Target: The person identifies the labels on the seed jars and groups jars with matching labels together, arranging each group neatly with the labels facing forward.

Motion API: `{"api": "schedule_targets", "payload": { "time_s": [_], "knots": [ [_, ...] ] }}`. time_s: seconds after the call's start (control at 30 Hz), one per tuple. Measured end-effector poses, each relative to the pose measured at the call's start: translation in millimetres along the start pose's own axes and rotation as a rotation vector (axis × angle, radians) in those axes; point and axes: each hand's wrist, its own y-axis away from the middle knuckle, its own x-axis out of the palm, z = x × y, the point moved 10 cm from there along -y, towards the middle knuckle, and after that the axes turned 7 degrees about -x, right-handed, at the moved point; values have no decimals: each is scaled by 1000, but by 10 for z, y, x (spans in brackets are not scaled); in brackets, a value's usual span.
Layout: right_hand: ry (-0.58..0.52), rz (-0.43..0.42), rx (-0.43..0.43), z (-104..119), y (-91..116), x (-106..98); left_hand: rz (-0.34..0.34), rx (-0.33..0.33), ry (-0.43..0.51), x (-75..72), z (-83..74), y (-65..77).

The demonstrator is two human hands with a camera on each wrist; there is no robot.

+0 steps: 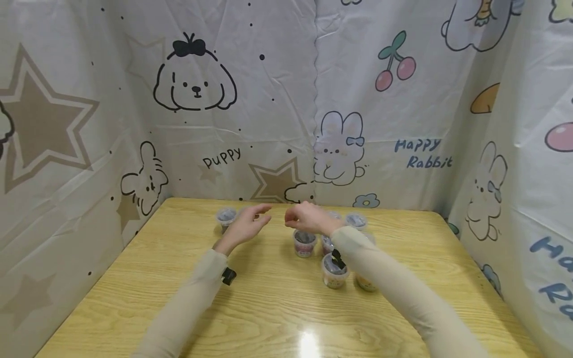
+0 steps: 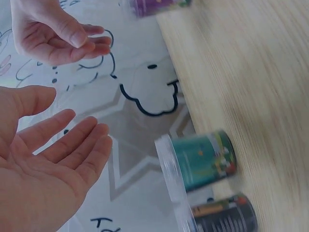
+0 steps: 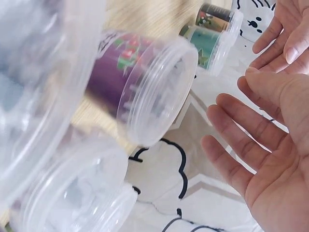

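Note:
Above the table, my left hand (image 1: 246, 226) and right hand (image 1: 309, 217) face each other with a gap between them. Both hold nothing; their fingers look relaxed and gently bent in the wrist views. Beside the left hand stands a lidded plastic tub (image 1: 226, 215); the left wrist view shows a teal tub (image 2: 205, 159) and a black tub (image 2: 224, 215) there. Under the right hand is a purple tub (image 3: 116, 77) with a clear lid (image 3: 161, 92). More lidded tubs stand around the right forearm, including a front one (image 1: 334, 276), and the sleeve partly hides some.
The wooden table (image 1: 264, 293) carries all the tubs. A back-right tub (image 1: 356, 221) stands beyond the right wrist, and a yellowish tub (image 1: 367, 283) sits partly under the right sleeve. A printed cloth (image 1: 277, 109) hangs behind the table and along both sides.

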Motion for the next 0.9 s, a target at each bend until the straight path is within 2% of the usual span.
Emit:
{"api": "schedule_targets", "payload": {
  "time_s": [0.17, 0.27, 0.43, 0.6, 0.77, 0.9],
  "knots": [
    [-7, -23, -53, 140, -90, 30, -46, -49, 54, -168, 186, 53],
    [4, -8, -56, 201, -145, 81, -86, -74, 50, -271, 289, 84],
    [20, 19, -46, 295, -265, 184, -179, -105, -17, -487, 463, 175],
    [24, 10, -88, 428, -395, 250, -261, -165, -72, -673, 643, 230],
    [35, -14, -136, 541, -518, 354, -317, -225, -124, -775, 774, 259],
    [52, -35, -164, 617, -605, 453, -330, -248, -166, -791, 869, 267]
  ]
}}
